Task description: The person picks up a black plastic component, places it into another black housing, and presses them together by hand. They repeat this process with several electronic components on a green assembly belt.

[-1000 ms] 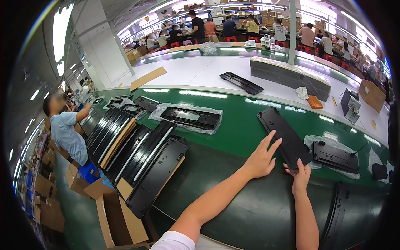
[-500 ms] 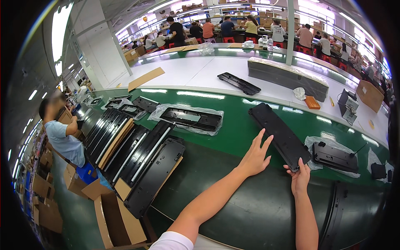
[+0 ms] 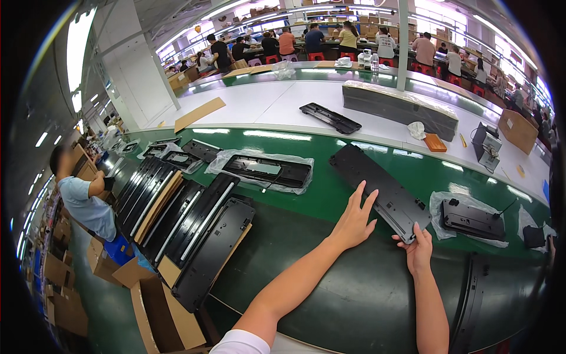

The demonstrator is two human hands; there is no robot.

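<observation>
Long black panel [image 3: 386, 187] gripped at its near end, positioned over the green work surface [image 3: 323, 177].
Right hand [image 3: 418, 252]: thumb on top, fingers beneath, clamped on the panel's near end. Left hand [image 3: 349, 229]: fingers spread apart, tips at the panel's left long edge; whether they press or hover cannot be determined. The one-ended grip appears prone to twist; the left fingers would best steady that edge, avoiding the raised fittings, with the near end guided clear of the bagged black part [image 3: 471, 223] just beside it on the right.
</observation>
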